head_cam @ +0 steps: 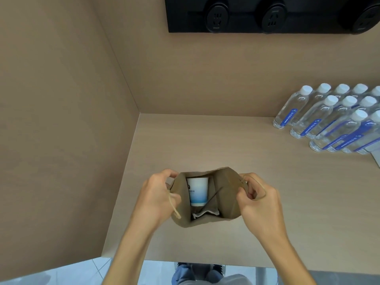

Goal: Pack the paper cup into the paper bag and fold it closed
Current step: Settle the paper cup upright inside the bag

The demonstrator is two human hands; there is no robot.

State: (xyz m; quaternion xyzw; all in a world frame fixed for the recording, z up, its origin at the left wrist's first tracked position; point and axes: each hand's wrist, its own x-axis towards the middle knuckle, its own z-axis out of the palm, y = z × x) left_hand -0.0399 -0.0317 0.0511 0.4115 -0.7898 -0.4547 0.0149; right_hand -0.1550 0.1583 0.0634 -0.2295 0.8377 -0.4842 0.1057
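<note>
Both hands pinch the rim of the paper bag (228, 199), left hand (157, 199) and right hand (260, 199) holding its mouth open on the table (267, 171); the paper cup (197, 191) sits inside.

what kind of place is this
Probably an office or workroom counter set into a corner: a plain wood-look table, a black wall panel of power sockets, and rows of stocked water bottles.

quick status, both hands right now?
Left hand: closed on the left edge of the paper bag.
Right hand: closed on the bag's right edge.
Paper cup sits inside the open bag.
</note>
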